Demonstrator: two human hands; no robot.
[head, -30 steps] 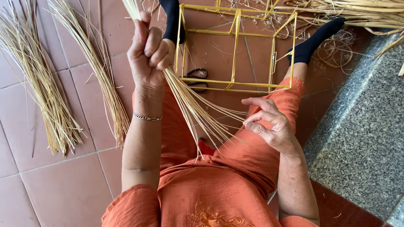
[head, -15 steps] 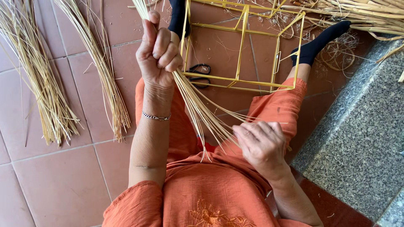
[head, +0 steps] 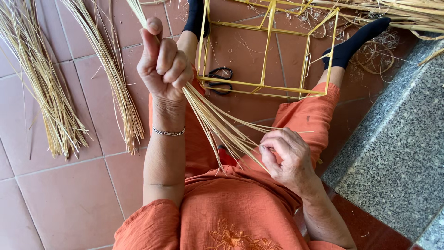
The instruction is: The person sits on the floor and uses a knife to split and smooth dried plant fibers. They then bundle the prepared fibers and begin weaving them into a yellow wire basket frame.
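Observation:
My left hand (head: 164, 62) is raised and closed around a bundle of thin pale straw strands (head: 217, 125) that fan down toward my lap. My right hand (head: 286, 155) sits at the lower ends of those strands, with thumb and fingers pinching a few of them. I sit on the floor in orange clothes, legs stretched out in dark socks. A yellow frame of thin sticks (head: 266, 51) lies between my legs, beyond both hands.
Two more straw bundles (head: 51, 92) (head: 113, 78) lie on the red floor tiles at the left. Black scissors (head: 219, 78) rest inside the frame. A grey speckled stone step (head: 397, 139) runs along the right. Loose straw is heaped at the top right (head: 397, 11).
My left hand has lifted the bundle a little higher. My right hand has moved in from an open spread pose and closed on the lower strand ends.

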